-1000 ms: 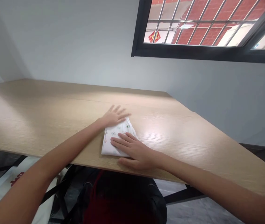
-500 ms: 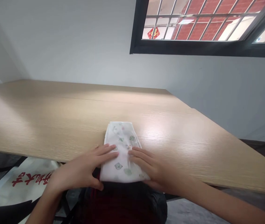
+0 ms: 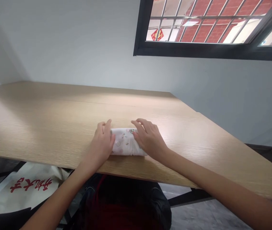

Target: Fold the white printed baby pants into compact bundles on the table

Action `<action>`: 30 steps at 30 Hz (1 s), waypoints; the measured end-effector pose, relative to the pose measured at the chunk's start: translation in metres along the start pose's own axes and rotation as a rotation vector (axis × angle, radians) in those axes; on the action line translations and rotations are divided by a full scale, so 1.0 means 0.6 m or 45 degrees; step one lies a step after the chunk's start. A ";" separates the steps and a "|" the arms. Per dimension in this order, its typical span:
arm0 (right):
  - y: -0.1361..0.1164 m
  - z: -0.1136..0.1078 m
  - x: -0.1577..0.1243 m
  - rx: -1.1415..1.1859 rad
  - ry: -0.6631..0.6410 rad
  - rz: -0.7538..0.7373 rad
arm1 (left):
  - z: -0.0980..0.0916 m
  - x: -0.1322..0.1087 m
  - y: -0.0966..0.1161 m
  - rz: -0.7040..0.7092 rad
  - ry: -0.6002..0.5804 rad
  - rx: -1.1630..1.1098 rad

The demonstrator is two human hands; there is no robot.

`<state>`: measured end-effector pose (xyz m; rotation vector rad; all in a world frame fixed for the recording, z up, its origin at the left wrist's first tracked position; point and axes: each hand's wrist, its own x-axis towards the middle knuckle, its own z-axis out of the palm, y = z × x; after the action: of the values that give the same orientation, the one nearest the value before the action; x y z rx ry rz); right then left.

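Bag [image 3: 18, 188], white with red characters, on the floor under the near table edge, well below and left of the left fingers; apart from both hands.

Dark clothing, red and black, directly under the table edge below the cloth; the wearer's own lap, it seems.

Table [image 3: 42, 127], pale wood grain, wide; bears the cloth and both hands near its front edge.

Left hand [image 3: 102, 140], resting on the left end of the cloth. Fingers together and curved over the top, thumb side toward the cloth's middle; laid on rather than gripping, apparently to pin that end flat against the table.

Cloth [image 3: 125, 145], white with small printed motifs, folded into a short thick bundle. Lies crosswise between the two hands, its ends tucked beneath the fingers of each, only its middle showing. Sits just back from the table edge. Held at both ends, likely so the layers stay stacked and do not spring open.

Right hand [image 3: 149, 139], on the right end of the cloth. Fingers slightly spread and arched, tips reaching past the far edge of the bundle onto or near the wood; pressing down, not clamped around anything.

Wall, plain grey-white, beyond the fingertips behind the table.

Window [image 3: 210, 28], dark frame with bars, above and right of the right fingers; red brick outside.
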<state>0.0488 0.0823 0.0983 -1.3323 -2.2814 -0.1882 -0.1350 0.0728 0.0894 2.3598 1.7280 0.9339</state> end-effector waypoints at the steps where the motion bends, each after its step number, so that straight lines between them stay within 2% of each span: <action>1: -0.002 0.002 -0.006 -0.065 0.029 -0.119 | 0.004 -0.001 0.003 0.155 0.041 0.112; 3: 0.003 0.001 -0.021 -0.149 -0.031 -0.252 | 0.006 -0.008 0.000 0.424 -0.031 0.280; 4: 0.011 -0.003 -0.031 -0.179 -0.094 -0.259 | 0.003 -0.014 -0.007 0.468 -0.136 0.297; 6: 0.033 -0.016 -0.055 -0.240 -0.155 -0.165 | -0.009 -0.029 -0.028 0.382 -0.311 0.258; 7: 0.043 -0.024 -0.070 -0.263 -0.128 -0.091 | -0.017 -0.036 -0.040 0.308 -0.340 0.236; 9: 0.051 -0.038 -0.102 -0.257 0.034 0.024 | -0.034 -0.041 -0.055 0.219 -0.310 0.215; 11: 0.036 -0.045 -0.126 -0.182 0.192 0.015 | -0.042 -0.027 -0.055 0.204 -0.239 0.201; 12: 0.023 -0.044 -0.133 -0.133 0.220 -0.031 | -0.041 -0.013 -0.048 0.212 -0.225 0.180; 14: -0.005 -0.035 -0.131 -0.073 0.173 -0.116 | -0.029 0.016 -0.028 0.256 -0.249 0.135; 17: -0.021 -0.022 -0.098 -0.077 -0.005 -0.056 | 0.000 0.024 0.008 0.336 -0.328 0.124; 20: -0.009 -0.024 -0.055 -0.006 -0.248 0.045 | 0.021 -0.029 0.046 0.220 -0.242 0.160; 23: -0.001 -0.033 -0.029 0.142 -0.470 0.038 | 0.027 -0.089 0.083 0.048 -0.140 0.096; 25: -0.004 -0.036 -0.022 0.219 -0.529 -0.006 | 0.025 -0.099 0.100 -0.026 -0.109 0.067; 27: -0.009 -0.038 -0.020 0.283 -0.529 -0.029 | 0.021 -0.081 0.108 -0.045 -0.148 0.102; 30: -0.008 -0.048 -0.023 0.370 -0.480 -0.040 | 0.018 -0.032 0.111 0.025 -0.365 0.216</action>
<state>0.0601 0.0588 0.1173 -1.2609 -2.5128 0.4038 -0.0769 0.0348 0.0986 2.4684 1.7313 0.4357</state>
